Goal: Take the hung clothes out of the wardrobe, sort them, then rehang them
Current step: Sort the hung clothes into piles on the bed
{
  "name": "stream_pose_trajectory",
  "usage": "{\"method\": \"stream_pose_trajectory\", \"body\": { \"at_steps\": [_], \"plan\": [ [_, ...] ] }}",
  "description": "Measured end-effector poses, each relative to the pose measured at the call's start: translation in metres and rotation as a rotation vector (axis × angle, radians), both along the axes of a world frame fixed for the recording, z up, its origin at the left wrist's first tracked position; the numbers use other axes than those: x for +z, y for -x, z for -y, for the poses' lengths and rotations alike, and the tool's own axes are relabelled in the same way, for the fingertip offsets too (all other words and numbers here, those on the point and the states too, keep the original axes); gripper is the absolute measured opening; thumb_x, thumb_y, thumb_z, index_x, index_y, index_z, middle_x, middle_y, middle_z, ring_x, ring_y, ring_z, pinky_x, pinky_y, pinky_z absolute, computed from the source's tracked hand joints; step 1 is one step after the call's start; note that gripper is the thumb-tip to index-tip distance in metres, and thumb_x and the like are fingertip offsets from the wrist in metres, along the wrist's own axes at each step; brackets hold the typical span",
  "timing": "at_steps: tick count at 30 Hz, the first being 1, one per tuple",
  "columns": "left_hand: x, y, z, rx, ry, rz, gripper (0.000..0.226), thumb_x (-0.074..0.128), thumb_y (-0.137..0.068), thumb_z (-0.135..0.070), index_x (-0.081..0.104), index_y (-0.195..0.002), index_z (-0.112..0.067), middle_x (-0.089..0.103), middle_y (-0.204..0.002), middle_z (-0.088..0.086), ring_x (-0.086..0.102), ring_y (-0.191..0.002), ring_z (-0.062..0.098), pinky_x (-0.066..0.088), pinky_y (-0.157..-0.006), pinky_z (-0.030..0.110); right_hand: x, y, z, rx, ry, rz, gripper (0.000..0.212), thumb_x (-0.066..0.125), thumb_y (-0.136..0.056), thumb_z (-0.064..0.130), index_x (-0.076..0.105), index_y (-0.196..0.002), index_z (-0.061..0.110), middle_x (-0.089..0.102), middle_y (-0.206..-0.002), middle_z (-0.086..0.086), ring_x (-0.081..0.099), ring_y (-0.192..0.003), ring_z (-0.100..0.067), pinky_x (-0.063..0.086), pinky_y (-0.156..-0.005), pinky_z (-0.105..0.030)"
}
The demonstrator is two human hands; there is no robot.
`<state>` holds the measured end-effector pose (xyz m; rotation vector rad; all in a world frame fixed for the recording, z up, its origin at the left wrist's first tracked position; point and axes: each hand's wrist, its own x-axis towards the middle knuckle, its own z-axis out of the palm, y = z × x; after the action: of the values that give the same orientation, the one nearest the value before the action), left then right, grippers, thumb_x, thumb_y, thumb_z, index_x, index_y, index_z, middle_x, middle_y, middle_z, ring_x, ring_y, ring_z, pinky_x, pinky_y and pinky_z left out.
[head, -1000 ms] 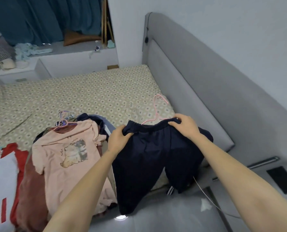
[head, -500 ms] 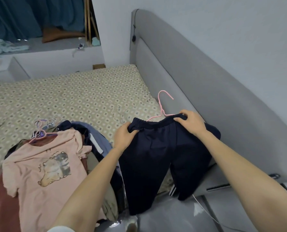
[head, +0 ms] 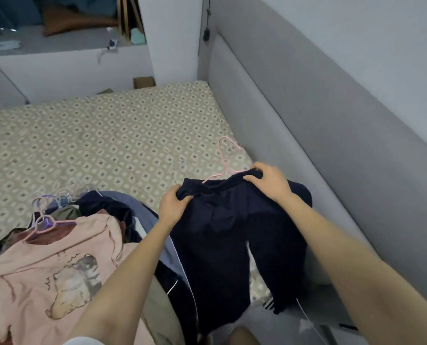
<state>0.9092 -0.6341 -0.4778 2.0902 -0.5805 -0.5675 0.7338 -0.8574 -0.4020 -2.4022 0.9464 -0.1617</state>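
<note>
Left hand (head: 174, 207) grips one end of dark trousers' (head: 222, 235) waistband, right hand (head: 269, 183) pinches other end: waistband spread flat, likely for sorting. Trousers lie near bed (head: 108, 145) edge, legs draping over it, beside headboard (head: 294, 120). Pink hanger (head: 226, 158) pokes out behind waistband. Pink shirt (head: 58, 270) tops separate pile at left.

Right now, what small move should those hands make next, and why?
Probably lower the dark navy trousers onto the patterned bed sheet: the left hand and right hand grip their waistband, with the thin pink hanger poking out.
</note>
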Motion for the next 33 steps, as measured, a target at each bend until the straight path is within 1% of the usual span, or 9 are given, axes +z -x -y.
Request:
{"method": "stream_pose_trajectory", "body": {
  "at_steps": [4, 7, 12, 16, 19, 23, 25, 28, 33],
  "plan": [
    [-0.033, -0.029, 0.004, 0.068, -0.019, -0.068, 0.014, 0.069, -0.091, -0.021, 0.064, -0.095, -0.008, 0.066, -0.085, 0.002, 0.057, -0.074, 0.011, 0.041, -0.064, 0.024, -0.036, -0.044, 0.011, 0.029, -0.029, -0.013, 0.025, 0.066, -0.089, 0.041, 0.063, -0.100, 0.019, 0.064, -0.090, 0.005, 0.057, -0.088, -0.017, 0.045, -0.077, -0.036],
    [-0.058, -0.047, 0.012, 0.103, -0.045, -0.082, 0.011, 0.070, -0.090, -0.019, 0.064, -0.093, -0.010, 0.063, -0.081, -0.002, 0.056, -0.074, 0.012, 0.041, -0.065, 0.026, -0.068, -0.071, 0.022, 0.038, -0.042, -0.013, 0.025, 0.066, -0.090, 0.038, 0.065, -0.103, 0.016, 0.067, -0.095, 0.002, 0.055, -0.087, -0.015, 0.039, -0.072, -0.031],
    [-0.105, -0.072, 0.032, 0.167, -0.128, -0.102, 0.014, 0.070, -0.089, -0.018, 0.062, -0.092, -0.007, 0.061, -0.080, -0.001, 0.055, -0.076, 0.017, 0.041, -0.065, 0.022, -0.124, -0.103, 0.045, 0.067, -0.072, -0.040, 0.021, 0.065, -0.091, 0.034, 0.066, -0.097, 0.014, 0.068, -0.092, -0.003, 0.058, -0.089, -0.022, 0.043, -0.073, -0.034],
    [-0.151, -0.075, 0.053, 0.203, -0.229, -0.150, 0.012, 0.066, -0.091, -0.022, 0.058, -0.096, -0.016, 0.061, -0.083, -0.006, 0.061, -0.084, 0.022, 0.047, -0.073, 0.036, -0.177, -0.118, 0.063, 0.069, -0.048, -0.081, 0.019, 0.066, -0.090, 0.034, 0.064, -0.092, 0.015, 0.068, -0.087, -0.002, 0.058, -0.085, -0.023, 0.046, -0.082, -0.042],
    [-0.182, -0.068, 0.061, 0.240, -0.290, -0.151, 0.014, 0.062, -0.093, -0.020, 0.055, -0.105, -0.016, 0.065, -0.096, -0.001, 0.063, -0.094, 0.026, 0.045, -0.078, 0.035, -0.214, -0.127, 0.067, 0.055, -0.017, -0.101, 0.018, 0.066, -0.090, 0.032, 0.065, -0.091, 0.014, 0.067, -0.084, -0.002, 0.057, -0.083, -0.023, 0.045, -0.082, -0.041],
    [-0.206, -0.061, 0.058, 0.254, -0.324, -0.129, 0.045, 0.064, -0.093, -0.020, 0.049, -0.135, -0.014, 0.059, -0.133, 0.004, 0.055, -0.122, 0.025, 0.041, -0.102, 0.038, -0.245, -0.136, 0.067, 0.070, 0.071, -0.139, 0.015, 0.065, -0.090, 0.029, 0.064, -0.089, 0.014, 0.065, -0.081, -0.001, 0.056, -0.084, -0.023, 0.043, -0.084, -0.040],
    [-0.208, -0.058, 0.050, 0.215, -0.339, -0.057, 0.056, 0.064, -0.093, -0.021, 0.042, -0.144, -0.013, 0.050, -0.145, 0.005, 0.047, -0.133, 0.024, 0.036, -0.111, 0.041, -0.251, -0.142, 0.067, 0.087, 0.103, -0.187, 0.014, 0.064, -0.091, 0.027, 0.065, -0.092, 0.013, 0.065, -0.085, -0.003, 0.056, -0.088, -0.025, 0.041, -0.086, -0.039],
    [-0.201, -0.057, 0.034, 0.118, -0.333, 0.074, 0.059, 0.063, -0.094, -0.020, 0.040, -0.147, -0.010, 0.043, -0.151, 0.008, 0.037, -0.141, 0.026, 0.030, -0.116, 0.044, -0.252, -0.151, 0.063, 0.108, 0.107, -0.225, 0.015, 0.062, -0.092, 0.021, 0.065, -0.103, 0.012, 0.064, -0.101, -0.007, 0.054, -0.101, -0.027, 0.039, -0.091, -0.039],
    [-0.181, -0.058, 0.008, 0.011, -0.453, 0.235, 0.059, 0.058, -0.097, -0.025, 0.035, -0.152, -0.017, 0.032, -0.158, 0.008, 0.026, -0.148, 0.028, 0.020, -0.119, 0.051, -0.238, -0.160, 0.046, 0.177, 0.090, -0.215, 0.038, 0.062, -0.091, 0.019, 0.059, -0.128, 0.012, 0.053, -0.133, -0.010, 0.041, -0.129, -0.030, 0.027, -0.112, -0.043]
  ]
}}
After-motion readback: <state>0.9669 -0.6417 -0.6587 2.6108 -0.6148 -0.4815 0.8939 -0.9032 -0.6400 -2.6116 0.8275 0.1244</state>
